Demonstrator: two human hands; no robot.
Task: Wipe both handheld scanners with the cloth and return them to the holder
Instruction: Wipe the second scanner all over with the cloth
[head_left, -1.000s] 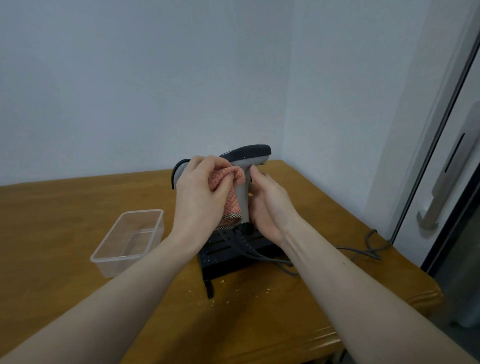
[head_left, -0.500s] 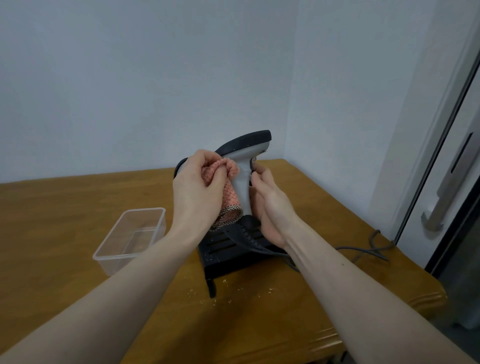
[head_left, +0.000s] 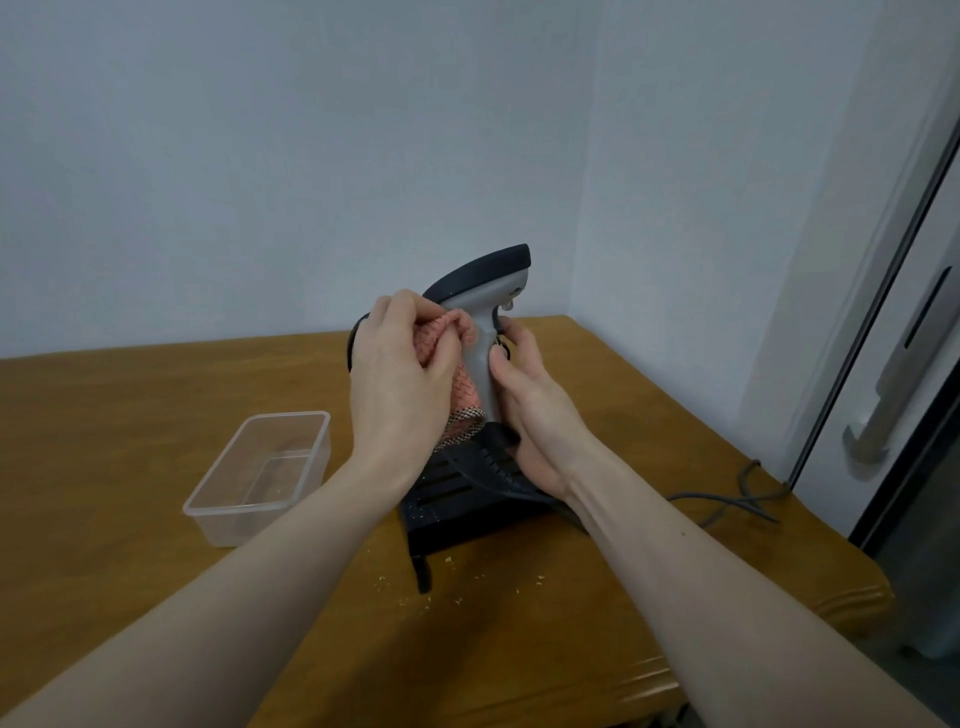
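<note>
Now hands around cloth, scanner.

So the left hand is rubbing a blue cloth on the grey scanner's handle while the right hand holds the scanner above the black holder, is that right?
Not quite: the head view shows the cloth is pink with a woven pattern, not blue. The rest holds: the left hand grips it against the handle of the grey handheld scanner with the black top, which the right hand holds above the black slotted holder.
</note>
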